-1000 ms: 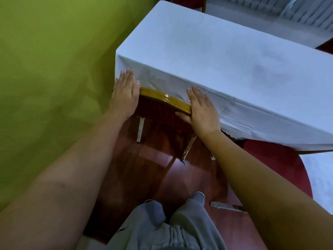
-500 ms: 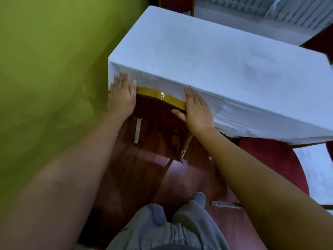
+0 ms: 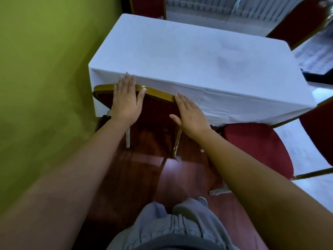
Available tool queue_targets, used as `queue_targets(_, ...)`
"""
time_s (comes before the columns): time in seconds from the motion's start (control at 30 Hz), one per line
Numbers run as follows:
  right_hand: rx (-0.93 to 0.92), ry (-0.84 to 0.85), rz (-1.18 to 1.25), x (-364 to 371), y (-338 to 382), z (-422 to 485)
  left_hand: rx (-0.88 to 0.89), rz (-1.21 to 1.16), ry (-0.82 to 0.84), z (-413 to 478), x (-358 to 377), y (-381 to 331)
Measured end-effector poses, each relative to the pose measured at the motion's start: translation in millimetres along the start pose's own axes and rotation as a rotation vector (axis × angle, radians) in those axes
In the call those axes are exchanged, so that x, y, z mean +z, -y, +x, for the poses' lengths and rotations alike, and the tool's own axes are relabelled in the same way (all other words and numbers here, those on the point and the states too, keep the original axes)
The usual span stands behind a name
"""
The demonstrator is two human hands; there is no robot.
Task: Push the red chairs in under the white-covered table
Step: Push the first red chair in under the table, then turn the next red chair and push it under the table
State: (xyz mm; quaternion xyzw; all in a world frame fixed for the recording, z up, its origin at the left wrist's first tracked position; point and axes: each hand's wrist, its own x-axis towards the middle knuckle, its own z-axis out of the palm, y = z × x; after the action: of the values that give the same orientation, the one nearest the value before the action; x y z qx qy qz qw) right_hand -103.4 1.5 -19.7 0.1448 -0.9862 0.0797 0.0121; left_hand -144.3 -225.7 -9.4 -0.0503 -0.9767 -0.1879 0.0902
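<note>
A red chair with a gold frame (image 3: 158,103) stands at the near-left end of the white-covered table (image 3: 198,55), its top rail touching the hanging cloth. My left hand (image 3: 126,103) lies flat on the chair back, fingers over the gold rail and onto the cloth. My right hand (image 3: 189,114) presses flat on the back's right edge. Neither hand grips anything. A second red chair (image 3: 255,147) stands to the right with its round seat mostly outside the table.
A green wall (image 3: 45,78) runs close along the left. Another red chair back (image 3: 319,134) is at the right edge, and more red chairs stand beyond the table (image 3: 297,20). The floor is dark polished wood (image 3: 144,177) with tape scraps. My grey trousers show at the bottom.
My left hand has slid right along the chair back, so the rail's left end now shows beside it. Both hands lie flatter on the back, and the view has drawn away from the table.
</note>
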Motion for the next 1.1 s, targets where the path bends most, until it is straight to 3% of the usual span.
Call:
queue_targets(0.3,0.117,0.050,-0.058,-3,-53,-62,0.214,0.253,0.050,-21,21,-58)
queue_targets(0.83,0.532,0.070,-0.077,-23,-248,-246,0.392,0.119,0.375,-88,140,-289)
queue_targets(1.1,0.679,0.074,-0.047,-28,-331,-336,0.385,0.072,0.479,-123,192,-398)
